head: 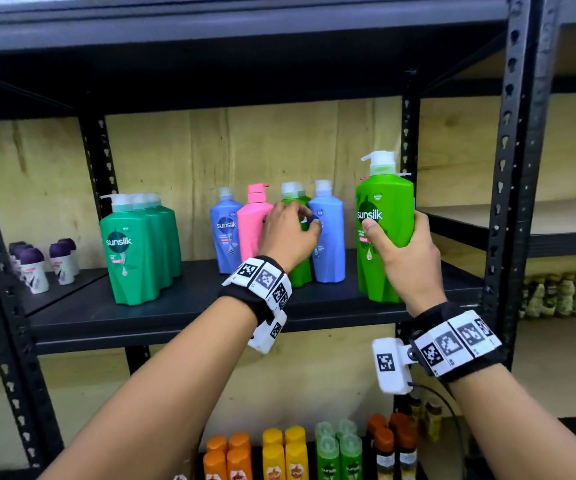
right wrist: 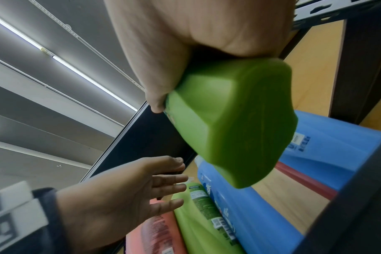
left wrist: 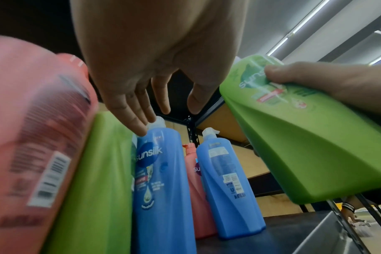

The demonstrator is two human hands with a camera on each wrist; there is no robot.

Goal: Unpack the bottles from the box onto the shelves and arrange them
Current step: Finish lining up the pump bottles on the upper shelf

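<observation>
Backdrop: black metal shelf [head: 182, 306] against a pale plywood wall, other bottles on the level below.
Far left: small purple-capped roll-ons [head: 37, 268] stand on the neighbouring shelf.
Left of centre: a row of dark green pump bottles [head: 141, 247], lined up front to back.
Middle cluster: blue bottle [head: 225, 233], pink bottle [head: 253, 226], a light green one behind, then another blue bottle [head: 330, 233], all upright and close together.
Left hand: the left hand [head: 288, 233] is relaxed with its fingers spread, gripping nothing; in the left wrist view the fingertips [left wrist: 141, 130] touch the shoulder of a blue bottle.
Right hand: the right hand [head: 402, 251] is wrapped round the big light green pump bottle [head: 385, 216], thumb on the label, its base lifted off the shelf at the right end.
Box: not in view.
Doing it well: I'd clear a gap beside the other light green one, then set this bottle down flat, label forward, without knocking its neighbours.
</observation>
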